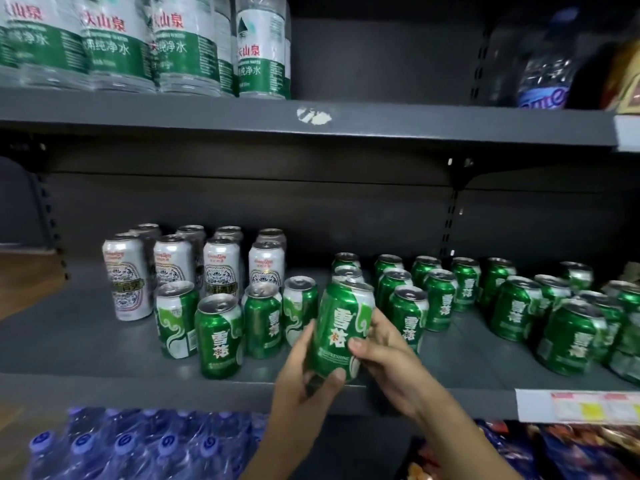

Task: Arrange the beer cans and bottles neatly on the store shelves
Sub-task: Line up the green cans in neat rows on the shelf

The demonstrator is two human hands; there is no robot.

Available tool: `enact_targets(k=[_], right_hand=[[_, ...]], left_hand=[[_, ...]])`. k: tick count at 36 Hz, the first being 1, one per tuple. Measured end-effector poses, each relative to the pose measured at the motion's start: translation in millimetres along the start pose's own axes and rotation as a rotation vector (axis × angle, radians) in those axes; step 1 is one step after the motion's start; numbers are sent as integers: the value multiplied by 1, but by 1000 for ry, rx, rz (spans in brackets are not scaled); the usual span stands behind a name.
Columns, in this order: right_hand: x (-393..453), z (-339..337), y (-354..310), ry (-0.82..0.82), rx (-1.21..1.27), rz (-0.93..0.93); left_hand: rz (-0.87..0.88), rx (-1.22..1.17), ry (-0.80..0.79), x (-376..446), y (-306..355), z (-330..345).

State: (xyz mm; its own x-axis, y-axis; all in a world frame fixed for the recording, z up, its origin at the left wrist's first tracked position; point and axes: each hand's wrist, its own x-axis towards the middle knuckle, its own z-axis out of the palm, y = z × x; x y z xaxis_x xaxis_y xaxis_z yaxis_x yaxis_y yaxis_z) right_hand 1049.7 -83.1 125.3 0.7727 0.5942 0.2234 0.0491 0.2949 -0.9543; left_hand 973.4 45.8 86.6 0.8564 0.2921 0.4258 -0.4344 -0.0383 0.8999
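Grey shelf (104, 344) carries green cans (219, 336), white cans (126, 278).

You hold a glossy green aluminium beer can (341, 329) marked with white characters and a pale swirl. The short green cans standing to its right (440, 299) carry the same green and white print under dull silver tops. The tall white-and-silver cans at the back left (126, 278) bear a blue-and-white ornamental medallion and red lettering. The dark grey metal shelf (104, 344) is plain. The clear plastic water bottles overhead (114, 46) wear green labels with white and red characters.
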Motion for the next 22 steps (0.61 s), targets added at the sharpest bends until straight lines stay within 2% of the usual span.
enact_targets(k=[6, 8, 13, 18, 22], right_hand=[[-39, -44, -19, 144, -154, 5], [-51, -55, -22, 218, -203, -12], [-63, -93, -21, 446, -324, -87], [-47, -145, -3, 643, -461, -78], [-31, -178, 10, 650, -555, -9]], left_hand=[[-23, 40, 64, 1, -9, 63], [-9, 114, 81, 0, -15, 84], [135, 398, -11, 4, -18, 115], [250, 501, 153, 21, -16, 123], [329, 633, 267, 35, -21, 117]])
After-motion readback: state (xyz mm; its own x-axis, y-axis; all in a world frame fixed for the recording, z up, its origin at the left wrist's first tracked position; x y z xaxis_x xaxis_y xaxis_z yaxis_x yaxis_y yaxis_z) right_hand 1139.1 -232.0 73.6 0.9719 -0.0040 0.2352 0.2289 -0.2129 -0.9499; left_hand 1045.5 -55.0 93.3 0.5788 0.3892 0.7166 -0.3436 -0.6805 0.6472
